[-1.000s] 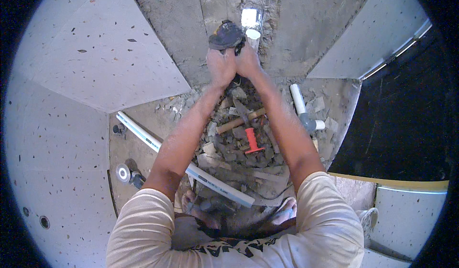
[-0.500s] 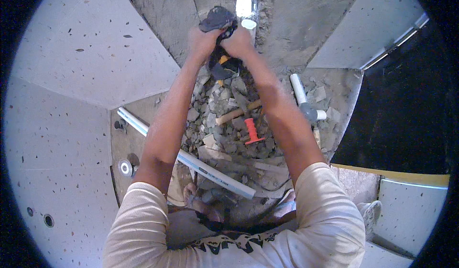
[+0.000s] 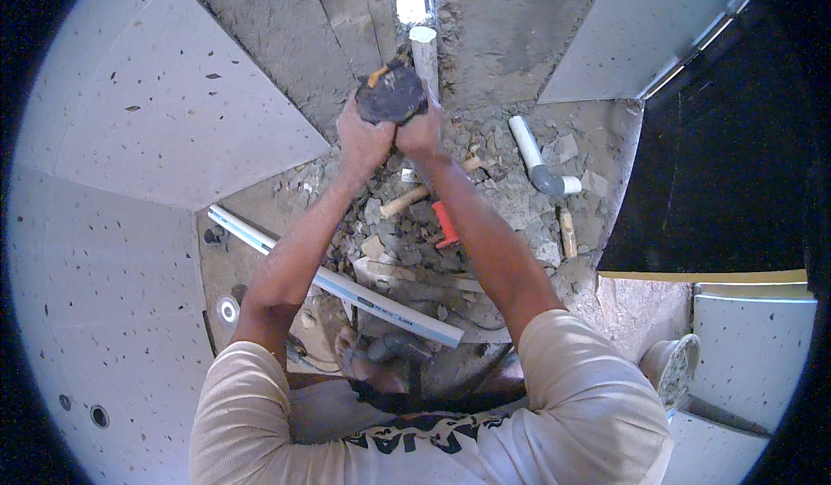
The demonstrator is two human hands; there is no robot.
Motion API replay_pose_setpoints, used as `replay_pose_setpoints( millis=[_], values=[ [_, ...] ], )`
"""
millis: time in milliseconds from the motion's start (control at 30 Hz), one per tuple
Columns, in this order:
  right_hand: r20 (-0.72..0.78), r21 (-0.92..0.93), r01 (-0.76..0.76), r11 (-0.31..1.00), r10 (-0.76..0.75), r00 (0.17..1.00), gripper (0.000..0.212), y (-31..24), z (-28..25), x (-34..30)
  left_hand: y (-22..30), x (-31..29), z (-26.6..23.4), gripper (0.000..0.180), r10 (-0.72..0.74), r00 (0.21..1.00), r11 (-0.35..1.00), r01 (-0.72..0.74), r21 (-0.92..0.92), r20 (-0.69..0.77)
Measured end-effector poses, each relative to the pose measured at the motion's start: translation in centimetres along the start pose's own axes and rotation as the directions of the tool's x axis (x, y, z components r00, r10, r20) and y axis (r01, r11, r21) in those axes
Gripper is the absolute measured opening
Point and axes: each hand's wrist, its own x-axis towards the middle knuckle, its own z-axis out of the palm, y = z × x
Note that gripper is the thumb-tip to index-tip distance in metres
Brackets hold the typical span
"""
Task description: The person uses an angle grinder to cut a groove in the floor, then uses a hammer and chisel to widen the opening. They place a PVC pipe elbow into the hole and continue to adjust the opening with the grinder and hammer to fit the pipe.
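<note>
Both my arms reach forward over the rubble. My left hand and my right hand are closed on a dark, crumpled, soft-looking black thing with an orange patch; its exact kind is unclear. It is held up close to a white upright pipe at the wall. Beneath my forearms lies a hammer with a wooden handle. A red hand guard, seemingly of a chisel, shows beside my right forearm, which partly hides it.
Broken grey rubble covers the floor. A long white pipe with a blue stripe crosses it near my knees. To the right lie a white pipe with a grey elbow and a wooden handle. A bucket stands at the lower right.
My hands have come down and nearer to me with the black thing, which now shows its broad dark side and orange patch on top. The view has shifted slightly.
</note>
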Motion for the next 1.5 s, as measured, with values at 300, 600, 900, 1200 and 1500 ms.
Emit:
replay_pose_setpoints(
  millis=[300,600,900,1200,1500],
  values=[
    [-0.056,-0.402,-0.033,0.915,0.011,0.998,0.056,-1.9,1.6,4.1,-0.7,5.1,-0.2,0.026,-0.027,0.999,0.950,0.034,0.309,-0.028],
    [0.001,-0.459,-0.160,0.874,0.181,0.984,0.055,-4.3,3.8,8.3,-0.8,10.5,-1.5,0.027,-0.346,0.938,0.933,0.341,0.112,0.024],
    [-0.007,-0.288,-0.009,0.958,0.007,1.000,0.054,-3.6,1.8,2.8,-3.3,3.4,-1.0,0.029,0.003,1.000,0.992,-0.003,0.129,0.003],
    [-0.095,-0.372,-0.006,0.928,-0.031,0.995,0.045,-1.5,2.5,3.5,-2.5,5.5,-1.0,0.031,0.028,0.997,0.962,-0.046,0.268,0.071],
    [0.001,-0.457,-0.192,0.868,0.216,0.976,0.056,-4.4,4.3,8.1,-2.8,11.7,-1.8,0.033,-0.381,0.924,0.921,0.375,0.105,0.042]
  ],
)
